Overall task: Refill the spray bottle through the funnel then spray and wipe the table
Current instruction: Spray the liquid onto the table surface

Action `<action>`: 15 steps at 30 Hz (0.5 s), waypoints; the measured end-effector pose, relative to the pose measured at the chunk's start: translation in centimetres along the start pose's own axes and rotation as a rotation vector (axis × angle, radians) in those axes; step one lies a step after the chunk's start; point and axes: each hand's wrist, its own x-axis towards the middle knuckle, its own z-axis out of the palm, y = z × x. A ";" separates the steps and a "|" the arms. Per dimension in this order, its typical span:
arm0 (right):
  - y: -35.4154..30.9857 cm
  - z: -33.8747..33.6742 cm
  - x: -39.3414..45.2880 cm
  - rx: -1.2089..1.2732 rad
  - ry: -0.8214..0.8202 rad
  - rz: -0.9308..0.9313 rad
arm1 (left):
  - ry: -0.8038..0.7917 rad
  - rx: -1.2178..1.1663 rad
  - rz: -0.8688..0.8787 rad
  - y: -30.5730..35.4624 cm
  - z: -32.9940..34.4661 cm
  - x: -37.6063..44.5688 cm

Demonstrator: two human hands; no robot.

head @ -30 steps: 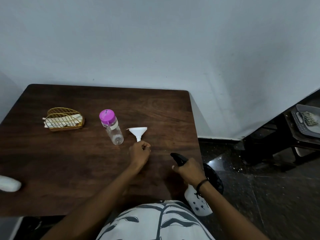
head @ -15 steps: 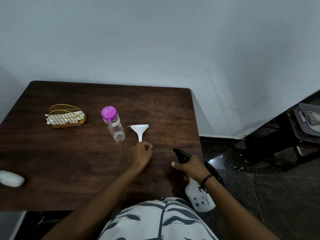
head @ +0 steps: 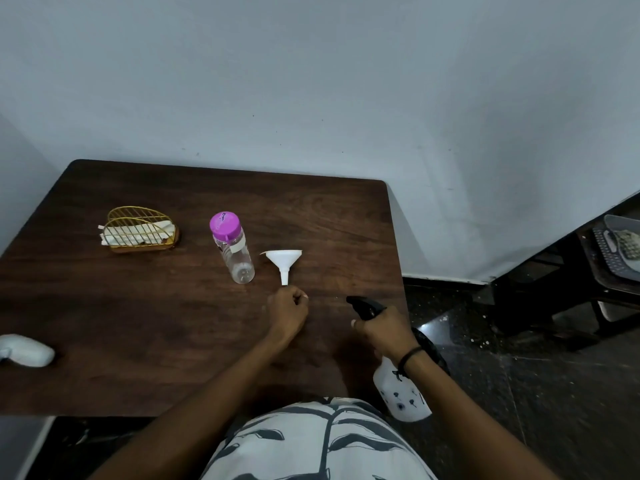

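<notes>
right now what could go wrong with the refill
The spray bottle hangs off the table's near right edge in the right hand's grip; a slip could drop it to the floor. The funnel stands on its spout with the left hand at its tip, so it may topple. The spray head still looks fitted, so pouring now would spill.
</notes>
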 end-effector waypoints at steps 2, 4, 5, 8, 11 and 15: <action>-0.2 -0.2 0.0 -0.023 -0.057 0.001 | 0.010 -0.003 -0.003 -0.1 -0.1 0.1; -0.5 -0.5 -0.1 -0.023 -0.149 -0.007 | 0.008 0.002 0.000 0.0 -0.2 0.1; -0.6 -0.6 -0.3 -0.004 -0.159 -0.003 | 0.004 0.005 0.001 0.0 -0.2 0.1; -0.4 -0.6 -0.1 0.104 -0.075 0.028 | 0.011 0.008 0.021 0.1 -0.2 0.1; 0.1 -0.1 0.3 -0.013 -0.013 0.031 | 0.015 0.031 0.037 0.4 -0.3 -0.1; -0.3 -0.2 0.0 -0.097 -0.083 0.010 | 0.019 0.034 0.055 0.6 -0.2 -0.3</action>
